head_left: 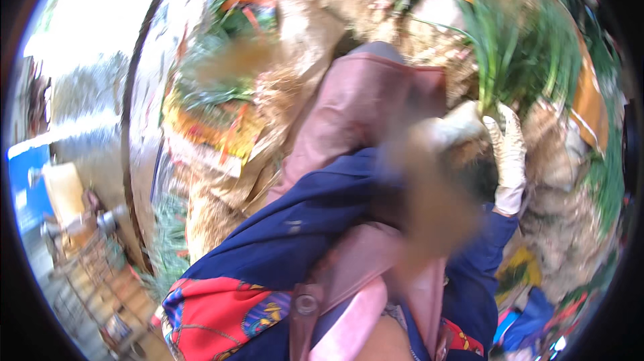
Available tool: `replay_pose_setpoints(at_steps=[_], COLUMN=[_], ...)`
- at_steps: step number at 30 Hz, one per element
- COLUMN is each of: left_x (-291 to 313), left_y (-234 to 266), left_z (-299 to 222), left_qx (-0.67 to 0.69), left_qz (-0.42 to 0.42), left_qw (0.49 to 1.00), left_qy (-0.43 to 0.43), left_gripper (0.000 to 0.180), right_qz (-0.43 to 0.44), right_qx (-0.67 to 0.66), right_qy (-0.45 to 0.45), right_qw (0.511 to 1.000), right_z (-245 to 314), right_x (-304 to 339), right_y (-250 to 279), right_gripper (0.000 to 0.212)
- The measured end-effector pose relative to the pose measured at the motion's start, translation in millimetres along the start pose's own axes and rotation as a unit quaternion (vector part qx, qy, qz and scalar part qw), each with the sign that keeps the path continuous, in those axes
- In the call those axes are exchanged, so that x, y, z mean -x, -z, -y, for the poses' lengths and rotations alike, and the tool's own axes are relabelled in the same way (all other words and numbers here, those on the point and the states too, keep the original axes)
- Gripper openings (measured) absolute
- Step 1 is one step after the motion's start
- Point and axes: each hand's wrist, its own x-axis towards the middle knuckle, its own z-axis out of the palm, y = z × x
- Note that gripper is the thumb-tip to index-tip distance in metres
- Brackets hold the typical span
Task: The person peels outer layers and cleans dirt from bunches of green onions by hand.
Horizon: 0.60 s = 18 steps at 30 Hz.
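Note:
Both of my hands wear whitish gloves and are out to the right of my lap. My left hand [461,124] reaches across my body and is closed around the lower end of a bunch of green onions [494,52], whose long green leaves point away from me. Right beside it, my right hand [508,150] has its fingers upright against the base of the same bunch, seemingly gripping it from the other side. A brown smear blurs the space just below my left wrist. The stem ends are mostly hidden by the gloves.
More green onions [562,52] lie at the right. Brown sacking [305,39] spreads around my apron-covered leg [349,109]. Wrapped greens [218,79] sit at the left on a yellow printed sack [215,130]. A dark pole [133,93] and a wire basket [100,280] stand farther left.

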Motion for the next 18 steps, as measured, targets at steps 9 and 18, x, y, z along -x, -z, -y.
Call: replay_pose_setpoints(at_steps=[9, 18], left_x=[5.8, -8.2], left_y=[8.9, 8.1], left_z=[-23.2, -26.5], left_qx=[-0.100, 0.033], left_qz=[0.040, -0.018], left_qw=[0.993, 0.997], left_qy=[0.058, 0.061], left_gripper=[0.035, 0.030], right_qz=[-0.017, -0.063], right_qx=[0.024, 0.142], right_qy=[0.114, -0.217], right_qw=[0.993, 0.964], right_z=[-15.2, -37.2], right_x=[-18.1, -11.7], right_y=[-3.0, 30.9], right_gripper=[0.022, 0.045])
